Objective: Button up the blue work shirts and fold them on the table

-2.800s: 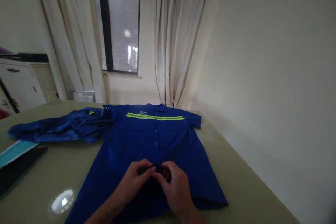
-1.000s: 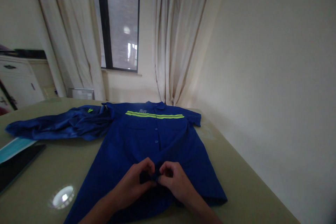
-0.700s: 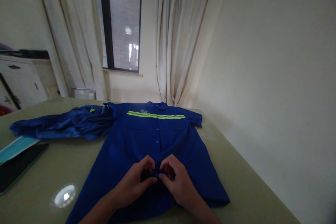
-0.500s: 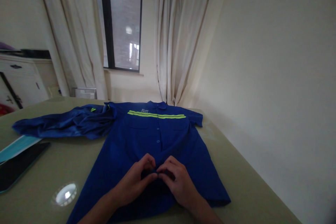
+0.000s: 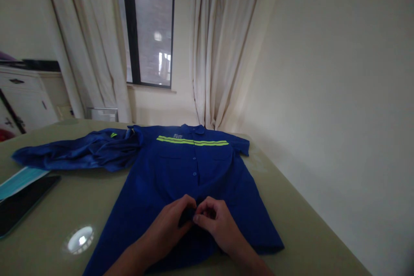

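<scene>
A blue short-sleeved work shirt (image 5: 168, 172) lies spread on the table, collar at the far end, with a yellow-green reflective band across its chest. Buttons show down its front placket above my hands. My left hand (image 5: 170, 226) pinches the cloth of the front opening low on the shirt. Against its fingertips, my right hand (image 5: 218, 224) pinches the same edge between thumb and fingers. Whether a button sits between the fingertips is hidden.
A second, crumpled blue garment (image 5: 84, 151) lies to the left of the shirt. Nearer on the left are a light-blue face mask (image 5: 22, 181) and a dark phone (image 5: 26, 202). The table (image 5: 304, 224) meets a wall on the right; curtains (image 5: 223, 43) hang behind.
Both hands have shifted slightly toward me, and the left fingers have moved a little right, closer under the right fingertips. The shirt has stayed in place.
</scene>
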### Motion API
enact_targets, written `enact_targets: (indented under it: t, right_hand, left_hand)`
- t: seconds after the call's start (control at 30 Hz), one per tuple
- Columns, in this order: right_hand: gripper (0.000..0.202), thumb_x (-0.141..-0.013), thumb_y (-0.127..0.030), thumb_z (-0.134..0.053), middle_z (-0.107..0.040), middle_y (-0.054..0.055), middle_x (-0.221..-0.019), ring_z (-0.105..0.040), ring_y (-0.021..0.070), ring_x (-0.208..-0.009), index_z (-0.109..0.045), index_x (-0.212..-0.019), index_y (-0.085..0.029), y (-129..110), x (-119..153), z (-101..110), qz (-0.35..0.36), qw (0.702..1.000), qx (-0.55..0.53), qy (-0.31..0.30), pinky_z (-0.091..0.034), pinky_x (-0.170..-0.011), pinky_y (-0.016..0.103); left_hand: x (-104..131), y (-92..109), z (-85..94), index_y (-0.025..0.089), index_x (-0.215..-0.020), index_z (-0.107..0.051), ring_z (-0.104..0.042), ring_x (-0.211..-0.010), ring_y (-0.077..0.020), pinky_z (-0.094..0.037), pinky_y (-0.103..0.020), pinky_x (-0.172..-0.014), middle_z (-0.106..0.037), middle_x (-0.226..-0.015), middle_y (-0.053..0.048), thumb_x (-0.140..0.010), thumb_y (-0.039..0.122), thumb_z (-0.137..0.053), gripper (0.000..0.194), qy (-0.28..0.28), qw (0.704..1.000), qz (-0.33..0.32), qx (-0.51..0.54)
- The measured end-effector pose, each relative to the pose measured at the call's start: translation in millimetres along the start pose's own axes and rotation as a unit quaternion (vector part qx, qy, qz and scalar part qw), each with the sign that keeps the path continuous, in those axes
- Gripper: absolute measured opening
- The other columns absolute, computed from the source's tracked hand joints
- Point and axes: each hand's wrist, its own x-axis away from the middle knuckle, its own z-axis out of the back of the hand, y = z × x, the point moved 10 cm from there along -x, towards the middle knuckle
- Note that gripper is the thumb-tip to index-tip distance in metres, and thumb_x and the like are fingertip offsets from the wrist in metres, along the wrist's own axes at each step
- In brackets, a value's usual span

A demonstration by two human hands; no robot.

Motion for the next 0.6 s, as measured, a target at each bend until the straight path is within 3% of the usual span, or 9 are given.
enact_targets:
  t: [0.13,0.27,0.33,0.43,0.6]
  right_hand:
    - [0.023,-0.089,-0.040,-0.070,-0.062,-0.001,-0.074,-0.054,0.0146,-0.071,-0.075,-0.082,-0.019,-8.2,-5.2,18.4,0.038,0.999,-0.025,0.011,-0.040,-0.067,0.027]
    - [0.023,-0.091,-0.043,-0.069,-0.071,0.002,-0.093,-0.063,0.0188,-0.086,-0.073,-0.100,-0.021,-8.9,-8.1,30.4,0.067,0.997,0.022,0.034,-0.046,-0.076,0.029]
    - [0.029,-0.089,-0.041,-0.072,-0.071,0.003,-0.104,-0.063,0.0180,-0.086,-0.071,-0.112,-0.024,-4.9,-7.5,25.3,0.060,0.997,0.052,0.021,-0.047,-0.074,0.028]
    - [0.046,-0.087,-0.037,-0.074,-0.067,0.002,-0.111,-0.059,0.0127,-0.072,-0.062,-0.130,-0.028,-0.2,-5.0,16.8,0.038,0.996,0.087,-0.001,-0.045,-0.065,0.025]
    - [0.041,-0.095,-0.046,-0.066,-0.065,-0.003,-0.089,-0.054,0.0118,-0.067,-0.062,-0.133,-0.031,-7.0,-1.0,5.4,0.052,0.989,0.129,-0.056,-0.041,-0.064,0.024]
  left_hand:
    - [4.5,6.4,4.1,0.026,-0.109,-0.056,-0.065,-0.093,-0.0159,-0.049,-0.026,-0.085,-0.069,-0.102,0.002,-0.085,0.013,-0.065,0.029,0.030,0.999,-0.018,-0.026]
    - [8.8,29.9,-3.0,0.024,-0.096,-0.057,-0.065,-0.089,-0.0154,-0.050,-0.025,-0.082,-0.069,-0.096,0.001,-0.092,0.023,-0.069,0.013,0.020,0.988,-0.117,-0.096]
    - [13.4,47.2,-12.7,0.023,-0.094,-0.057,-0.064,-0.085,-0.0144,-0.050,-0.025,-0.079,-0.069,-0.091,0.001,-0.097,0.018,-0.061,0.007,0.002,0.970,-0.194,-0.149]
    - [23.6,71.2,-25.4,0.023,-0.108,-0.059,-0.064,-0.084,-0.0143,-0.050,-0.025,-0.078,-0.070,-0.099,-0.001,-0.102,0.015,-0.050,0.014,-0.017,0.927,-0.291,-0.234]
    - [38.0,101.0,-20.9,0.017,-0.106,-0.062,-0.059,-0.068,-0.0147,-0.048,-0.025,-0.061,-0.065,-0.084,-0.002,-0.105,0.016,-0.042,0.021,0.037,0.862,-0.376,-0.337]
